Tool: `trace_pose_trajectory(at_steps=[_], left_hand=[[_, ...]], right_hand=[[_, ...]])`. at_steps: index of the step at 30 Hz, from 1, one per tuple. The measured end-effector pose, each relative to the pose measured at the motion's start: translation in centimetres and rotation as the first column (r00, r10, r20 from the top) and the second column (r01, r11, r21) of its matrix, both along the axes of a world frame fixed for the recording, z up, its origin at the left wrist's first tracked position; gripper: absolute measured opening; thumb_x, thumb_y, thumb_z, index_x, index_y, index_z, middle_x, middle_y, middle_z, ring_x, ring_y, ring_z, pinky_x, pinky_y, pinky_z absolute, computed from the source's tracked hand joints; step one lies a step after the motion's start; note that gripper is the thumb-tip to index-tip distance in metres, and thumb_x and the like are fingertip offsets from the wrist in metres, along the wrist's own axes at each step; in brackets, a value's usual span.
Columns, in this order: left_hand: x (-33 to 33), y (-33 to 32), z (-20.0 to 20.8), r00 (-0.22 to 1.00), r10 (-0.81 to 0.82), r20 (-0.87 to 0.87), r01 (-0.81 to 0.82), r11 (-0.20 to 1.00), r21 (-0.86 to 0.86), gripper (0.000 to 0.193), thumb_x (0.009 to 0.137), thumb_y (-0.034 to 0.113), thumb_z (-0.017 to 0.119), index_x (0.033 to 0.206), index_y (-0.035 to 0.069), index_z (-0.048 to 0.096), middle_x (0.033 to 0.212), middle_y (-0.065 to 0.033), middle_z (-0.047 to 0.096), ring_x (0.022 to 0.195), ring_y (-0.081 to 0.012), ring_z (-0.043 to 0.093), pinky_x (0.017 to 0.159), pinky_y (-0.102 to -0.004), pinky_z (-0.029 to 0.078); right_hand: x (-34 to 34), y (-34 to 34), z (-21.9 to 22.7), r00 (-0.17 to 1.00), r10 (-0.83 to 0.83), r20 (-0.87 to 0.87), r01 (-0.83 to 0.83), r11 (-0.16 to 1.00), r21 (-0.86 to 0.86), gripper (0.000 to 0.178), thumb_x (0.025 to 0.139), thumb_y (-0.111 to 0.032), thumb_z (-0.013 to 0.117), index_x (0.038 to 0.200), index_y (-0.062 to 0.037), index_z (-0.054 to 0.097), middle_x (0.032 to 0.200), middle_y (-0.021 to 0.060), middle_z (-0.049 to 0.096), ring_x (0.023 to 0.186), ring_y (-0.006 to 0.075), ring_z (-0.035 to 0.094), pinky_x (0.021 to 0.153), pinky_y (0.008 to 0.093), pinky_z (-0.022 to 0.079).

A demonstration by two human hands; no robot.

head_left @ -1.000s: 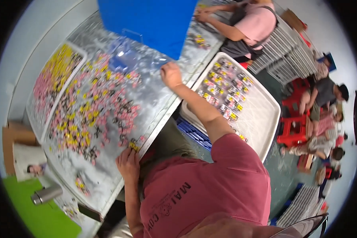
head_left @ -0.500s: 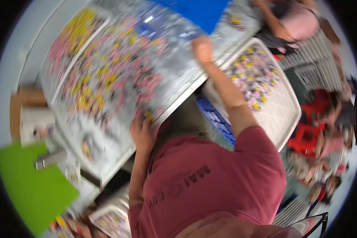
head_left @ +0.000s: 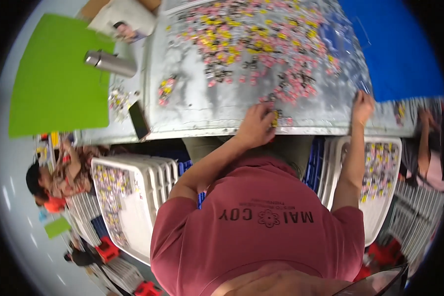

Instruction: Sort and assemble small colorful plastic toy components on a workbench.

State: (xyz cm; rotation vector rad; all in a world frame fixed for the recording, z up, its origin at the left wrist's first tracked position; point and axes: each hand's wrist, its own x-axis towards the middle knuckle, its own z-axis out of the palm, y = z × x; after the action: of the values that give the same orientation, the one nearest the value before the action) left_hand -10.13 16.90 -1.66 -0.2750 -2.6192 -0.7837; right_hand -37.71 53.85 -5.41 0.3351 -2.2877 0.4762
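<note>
My left hand [head_left: 258, 124] rests at the table's front edge, its fingers curled over small yellow-and-black pieces [head_left: 275, 118]. Further right, my right hand [head_left: 363, 105] is closed, pinching what looks like a clear plastic bag [head_left: 363, 88]; its grip is blurred. A heap of small pink, yellow and black pieces [head_left: 261, 44] covers the far middle of the metal table [head_left: 197, 116]. Some pink pieces [head_left: 297, 86] lie just beyond my left hand. More crumpled clear plastic [head_left: 338, 42] lies at the heap's right side.
A blue sheet [head_left: 399, 54] covers the right of the table. Leftward are a green mat [head_left: 59, 79], a steel flask [head_left: 111, 63], a phone [head_left: 139, 121] and a cloth bag [head_left: 126, 22]. White trays [head_left: 138, 217] of pieces flank me. People sit on both sides.
My view has swung round to the left, so the table edge now runs level. My left hand stays by the yellow pieces; my right hand stays near the clear plastic.
</note>
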Motion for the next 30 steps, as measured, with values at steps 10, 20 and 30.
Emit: trace_pose_trajectory(at_steps=[10, 20, 30], left_hand=[[-0.2, -0.7, -0.3, 1.0, -0.027, -0.01, 0.029, 0.97, 0.243, 0.051, 0.07, 0.011, 0.076, 0.119, 0.005, 0.06, 0.128, -0.0234, 0.051, 0.115, -0.0433, 0.053, 0.101, -0.0491, 0.048], [0.6, -16.3, 3.6, 0.809, 0.572, -0.137, -0.547, 0.817, 0.182, 0.047, 0.072, 0.005, 0.073, 0.118, 0.004, 0.064, 0.116, -0.0171, 0.051, 0.1, -0.0322, 0.057, 0.079, -0.0384, 0.053], [5.1, -27.9, 0.8, 0.647, 0.741, -0.182, -0.759, 0.6, -0.253, 0.054, 0.072, 0.026, 0.079, 0.123, 0.01, 0.067, 0.116, -0.0215, 0.058, 0.102, -0.0402, 0.061, 0.088, -0.0495, 0.052]], right_hand=[[-0.3, 0.6, -0.3, 0.993, -0.054, 0.108, 0.061, 0.996, -0.059, 0.023, 0.09, -0.029, 0.079, 0.086, -0.0061, 0.078, 0.082, 0.0111, 0.069, 0.08, 0.0315, 0.066, 0.073, 0.0446, 0.052], [-0.8, 2.0, -1.3, 0.988, -0.072, 0.134, 0.086, 0.991, -0.098, 0.029, 0.09, -0.032, 0.08, 0.085, -0.0045, 0.076, 0.086, 0.011, 0.071, 0.078, 0.0301, 0.066, 0.071, 0.0425, 0.051], [-0.1, -0.3, 0.1, 0.973, -0.085, 0.215, 0.116, 0.984, -0.133, 0.028, 0.086, -0.031, 0.084, 0.083, -0.0047, 0.076, 0.084, 0.0094, 0.072, 0.078, 0.0281, 0.066, 0.074, 0.0404, 0.052]])
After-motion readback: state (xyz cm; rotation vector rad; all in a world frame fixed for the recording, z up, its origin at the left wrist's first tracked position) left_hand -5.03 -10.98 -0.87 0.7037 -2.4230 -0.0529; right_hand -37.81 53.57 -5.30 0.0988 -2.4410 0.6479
